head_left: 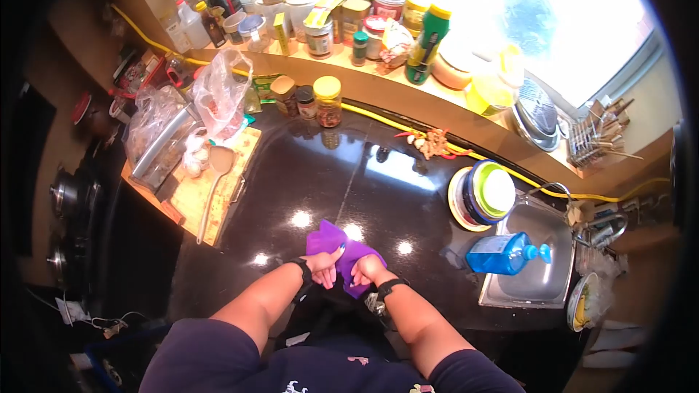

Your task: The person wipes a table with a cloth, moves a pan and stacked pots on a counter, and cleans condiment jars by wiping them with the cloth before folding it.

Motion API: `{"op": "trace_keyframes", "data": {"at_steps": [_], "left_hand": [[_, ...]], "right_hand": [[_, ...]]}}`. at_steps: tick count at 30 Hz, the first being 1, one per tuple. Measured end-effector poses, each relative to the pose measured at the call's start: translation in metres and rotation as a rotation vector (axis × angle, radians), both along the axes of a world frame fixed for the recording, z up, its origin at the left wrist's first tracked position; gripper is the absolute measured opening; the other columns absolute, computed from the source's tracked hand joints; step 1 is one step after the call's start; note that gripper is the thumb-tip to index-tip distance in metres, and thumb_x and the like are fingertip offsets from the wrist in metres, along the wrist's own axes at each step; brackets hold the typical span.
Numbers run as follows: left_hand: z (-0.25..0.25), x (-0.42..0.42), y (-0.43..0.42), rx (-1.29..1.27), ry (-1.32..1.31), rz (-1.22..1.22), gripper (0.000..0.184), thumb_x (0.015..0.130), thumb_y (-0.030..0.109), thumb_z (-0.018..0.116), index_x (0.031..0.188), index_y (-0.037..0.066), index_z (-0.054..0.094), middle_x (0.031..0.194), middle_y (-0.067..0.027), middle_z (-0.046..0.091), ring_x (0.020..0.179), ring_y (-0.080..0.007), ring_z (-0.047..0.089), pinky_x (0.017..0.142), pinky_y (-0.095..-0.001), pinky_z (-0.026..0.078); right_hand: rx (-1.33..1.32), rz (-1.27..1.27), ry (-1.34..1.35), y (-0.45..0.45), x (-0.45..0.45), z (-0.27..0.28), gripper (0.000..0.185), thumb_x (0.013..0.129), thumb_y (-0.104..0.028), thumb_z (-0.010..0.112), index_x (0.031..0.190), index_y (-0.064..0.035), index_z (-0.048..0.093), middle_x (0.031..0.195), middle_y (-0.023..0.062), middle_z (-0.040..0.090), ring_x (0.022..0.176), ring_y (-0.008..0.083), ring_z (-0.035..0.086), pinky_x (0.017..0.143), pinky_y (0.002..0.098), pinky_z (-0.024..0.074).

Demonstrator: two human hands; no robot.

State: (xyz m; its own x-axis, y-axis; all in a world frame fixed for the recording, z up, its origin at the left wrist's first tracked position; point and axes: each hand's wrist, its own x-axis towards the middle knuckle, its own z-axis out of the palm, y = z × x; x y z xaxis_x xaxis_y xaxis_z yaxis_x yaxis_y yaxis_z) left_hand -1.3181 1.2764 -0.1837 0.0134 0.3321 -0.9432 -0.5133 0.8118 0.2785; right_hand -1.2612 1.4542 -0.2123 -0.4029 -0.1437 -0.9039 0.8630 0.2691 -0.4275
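A purple cloth (330,236) is bunched between my two hands at the front edge of the black countertop (291,182). My left hand (323,265) grips its left part, with the thumb laid over the fabric. On the other side, my right hand (368,270) has its fingers curled into the cloth. Some of the fabric rises past the left hand, and a corner hangs below the right. Both wrists wear dark bands.
At right, a blue soap bottle (498,254) lies by the sink (535,276), near stacked bowls (491,191). A cutting board (191,200) with a spatula (215,182) is at left. Jars (328,102) stand at the back, with chillies and garlic (431,143) along the wall.
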Motion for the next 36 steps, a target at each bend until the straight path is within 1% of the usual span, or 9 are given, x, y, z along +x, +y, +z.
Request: {"op": "trace_keyframes", "data": {"at_steps": [6, 10, 13, 14, 16, 24, 28, 30, 36], "left_hand": [[-0.008, 0.056, 0.046, 0.045, -0.051, -0.162, 0.100, 0.074, 0.082, 0.007, 0.080, -0.002, 0.061, 0.077, -0.0179, 0.067, 0.067, -0.0227, 0.066, 0.059, -0.0309, 0.047], [-0.013, 0.085, 0.059, 0.055, -0.053, -0.178, 0.103, 0.071, 0.085, 0.008, 0.077, -0.003, 0.062, 0.075, -0.0183, 0.066, 0.066, -0.0240, 0.066, 0.062, -0.0335, 0.047], [-0.016, 0.099, 0.047, 0.019, 0.043, -0.189, 0.101, 0.072, 0.084, 0.010, 0.072, -0.003, 0.062, 0.072, -0.0187, 0.066, 0.062, -0.0242, 0.065, 0.055, -0.0328, 0.045], [-0.013, 0.101, 0.041, 0.011, 0.071, -0.189, 0.100, 0.073, 0.083, 0.012, 0.070, -0.003, 0.062, 0.069, -0.0188, 0.065, 0.060, -0.0243, 0.065, 0.049, -0.0307, 0.044], [-0.016, 0.102, 0.027, -0.002, 0.043, -0.157, 0.099, 0.074, 0.083, 0.013, 0.068, -0.003, 0.062, 0.068, -0.0193, 0.065, 0.059, -0.0244, 0.064, 0.047, -0.0287, 0.043], [-0.023, 0.087, -0.002, 0.042, -0.030, -0.057, 0.100, 0.077, 0.079, 0.009, 0.070, -0.006, 0.062, 0.067, -0.0194, 0.065, 0.058, -0.0242, 0.065, 0.046, -0.0286, 0.044], [-0.016, 0.073, 0.001, 0.076, 0.095, 0.074, 0.099, 0.080, 0.076, 0.007, 0.072, -0.006, 0.062, 0.069, -0.0202, 0.065, 0.059, -0.0248, 0.066, 0.046, -0.0274, 0.045], [-0.017, 0.061, 0.003, 0.074, 0.079, 0.110, 0.098, 0.082, 0.074, 0.004, 0.071, -0.007, 0.061, 0.071, -0.0206, 0.066, 0.060, -0.0253, 0.067, 0.045, -0.0266, 0.045], [-0.025, 0.009, 0.012, 0.125, 0.091, 0.218, 0.099, 0.082, 0.072, 0.001, 0.072, -0.007, 0.060, 0.070, -0.0220, 0.065, 0.059, -0.0268, 0.066, 0.045, -0.0283, 0.048]], "right_hand": [[0.018, 0.026, -0.141, 0.052, 0.072, 0.000, 0.024, 0.081, -0.012, 0.044, 0.078, -0.0014, 0.065, 0.066, 0.0131, 0.065, 0.055, 0.0225, 0.064, 0.050, 0.0315, 0.0467], [0.003, 0.040, -0.197, 0.065, 0.103, -0.002, 0.027, 0.083, -0.013, 0.041, 0.083, -0.0003, 0.065, 0.067, 0.0133, 0.065, 0.058, 0.0241, 0.066, 0.048, 0.0309, 0.0444], [0.009, 0.102, -0.206, 0.059, 0.117, -0.009, 0.029, 0.083, -0.012, 0.038, 0.078, -0.0001, 0.064, 0.063, 0.0134, 0.064, 0.056, 0.0234, 0.066, 0.043, 0.0306, 0.0435], [0.009, 0.130, -0.210, 0.056, 0.116, -0.011, 0.030, 0.083, -0.012, 0.037, 0.076, -0.0001, 0.064, 0.062, 0.0135, 0.064, 0.056, 0.0231, 0.065, 0.042, 0.0305, 0.0432], [0.000, 0.165, -0.202, 0.045, 0.106, -0.003, 0.031, 0.082, -0.012, 0.037, 0.073, -0.0003, 0.064, 0.061, 0.0133, 0.064, 0.054, 0.0226, 0.065, 0.041, 0.0308, 0.0435], [0.040, 0.163, -0.119, 0.011, 0.064, 0.004, 0.032, 0.082, -0.012, 0.036, 0.070, 0.0004, 0.063, 0.059, 0.0141, 0.063, 0.047, 0.0194, 0.060, 0.037, 0.0288, 0.0418], [-0.001, 0.047, -0.089, 0.004, 0.036, 0.007, 0.031, 0.082, -0.011, 0.037, 0.070, 0.0025, 0.063, 0.059, 0.0162, 0.062, 0.047, 0.0230, 0.061, 0.037, 0.0297, 0.0423], [0.006, -0.009, -0.086, -0.001, 0.019, 0.005, 0.031, 0.081, -0.010, 0.037, 0.069, 0.0032, 0.063, 0.060, 0.0178, 0.063, 0.047, 0.0250, 0.061, 0.037, 0.0307, 0.0431], [0.061, 0.024, -0.038, -0.008, -0.048, 0.010, 0.028, 0.079, -0.011, 0.043, 0.067, 0.0027, 0.063, 0.060, 0.0161, 0.063, 0.048, 0.0254, 0.061, 0.039, 0.0321, 0.0427]]}}
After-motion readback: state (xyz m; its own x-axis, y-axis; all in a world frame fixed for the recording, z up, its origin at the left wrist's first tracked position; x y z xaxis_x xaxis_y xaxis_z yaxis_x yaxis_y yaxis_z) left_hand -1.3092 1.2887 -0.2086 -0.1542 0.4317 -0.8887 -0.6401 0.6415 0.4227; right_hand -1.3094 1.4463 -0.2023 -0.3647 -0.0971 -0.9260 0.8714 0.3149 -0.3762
